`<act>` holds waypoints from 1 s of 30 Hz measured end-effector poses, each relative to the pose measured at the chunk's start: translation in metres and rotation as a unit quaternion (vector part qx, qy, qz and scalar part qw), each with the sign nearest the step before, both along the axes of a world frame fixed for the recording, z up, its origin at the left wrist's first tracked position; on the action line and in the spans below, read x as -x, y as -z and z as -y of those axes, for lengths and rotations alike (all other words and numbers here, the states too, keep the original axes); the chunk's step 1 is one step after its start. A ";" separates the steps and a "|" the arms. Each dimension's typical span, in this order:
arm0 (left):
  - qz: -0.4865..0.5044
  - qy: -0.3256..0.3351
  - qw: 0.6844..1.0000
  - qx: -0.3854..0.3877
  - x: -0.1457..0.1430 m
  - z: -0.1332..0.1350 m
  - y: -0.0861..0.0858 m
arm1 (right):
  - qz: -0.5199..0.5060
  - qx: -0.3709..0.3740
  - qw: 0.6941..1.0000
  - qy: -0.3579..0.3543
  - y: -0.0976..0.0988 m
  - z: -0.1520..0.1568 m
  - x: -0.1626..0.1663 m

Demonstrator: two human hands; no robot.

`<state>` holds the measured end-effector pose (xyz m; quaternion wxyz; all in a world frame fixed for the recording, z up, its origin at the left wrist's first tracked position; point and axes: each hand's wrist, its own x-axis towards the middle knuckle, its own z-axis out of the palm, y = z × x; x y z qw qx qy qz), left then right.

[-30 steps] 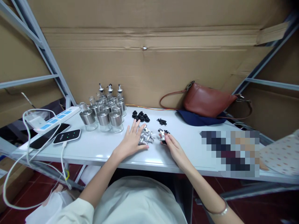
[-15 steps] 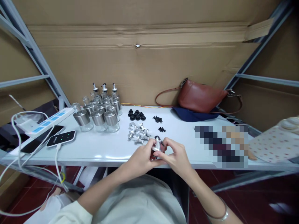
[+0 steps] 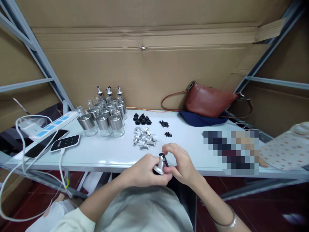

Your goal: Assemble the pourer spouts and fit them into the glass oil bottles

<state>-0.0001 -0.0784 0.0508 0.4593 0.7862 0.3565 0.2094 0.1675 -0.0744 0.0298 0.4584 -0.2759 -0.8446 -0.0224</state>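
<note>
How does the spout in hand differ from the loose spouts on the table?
The held spout sits between left hand and right hand at the table edge; the loose spouts lie heaped farther back, untouched. The held spout carries a black piece; the loose spouts look all silver. Both are shiny metal.

Forearms angled inward, low; left hand (image 3: pixel 142 172) and right hand (image 3: pixel 183 164) meet, fingers (image 3: pixel 169 148) curled, pinched close together
</note>
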 end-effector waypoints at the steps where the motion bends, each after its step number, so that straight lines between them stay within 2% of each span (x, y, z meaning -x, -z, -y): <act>1: -0.001 0.019 1.000 0.011 0.001 0.000 -0.002 | 0.004 -0.021 1.000 0.000 0.001 0.000 0.001; 3: -0.002 0.062 0.998 0.024 0.001 0.001 -0.004 | 0.017 -0.072 0.997 -0.014 0.003 0.002 0.005; 5: -0.012 0.106 0.994 0.002 0.001 0.003 -0.004 | 0.006 -0.084 0.996 -0.036 0.005 0.007 0.009; 7: -0.044 0.124 0.987 -0.088 -0.002 0.006 -0.001 | -0.069 -0.007 0.997 -0.042 0.006 0.013 0.011; 9: -0.083 0.127 0.969 -0.196 -0.004 0.008 0.003 | -0.172 0.124 0.977 -0.021 0.005 0.016 0.009; 11: -0.096 0.126 0.955 -0.252 -0.005 0.007 0.005 | -0.236 0.214 0.948 0.023 0.002 0.012 0.000; 12: -0.093 0.120 0.954 -0.257 -0.004 0.004 0.006 | -0.241 0.229 0.942 0.049 0.000 0.007 -0.007; 14: -0.084 0.088 0.960 -0.251 0.001 -0.007 0.008 | -0.228 0.222 0.941 0.112 -0.005 -0.013 -0.025; 16: -0.084 0.021 0.964 -0.250 0.006 -0.021 0.012 | -0.197 0.232 0.936 0.178 -0.008 -0.042 -0.044; 18: -0.085 -0.047 0.963 -0.253 0.010 -0.034 0.019 | -0.150 0.280 0.924 0.213 -0.009 -0.074 -0.060; 20: -0.071 -0.081 0.955 -0.277 0.011 -0.044 0.030 | -0.049 0.356 0.890 0.281 -0.007 -0.106 -0.070; 25: 0.005 -0.065 0.920 -0.388 0.007 -0.052 0.051 | 0.033 0.408 0.861 0.302 0.006 -0.158 -0.071; 30: 0.033 -0.061 0.899 -0.432 0.008 -0.054 0.053 | 0.082 0.442 0.836 0.317 0.009 -0.174 -0.068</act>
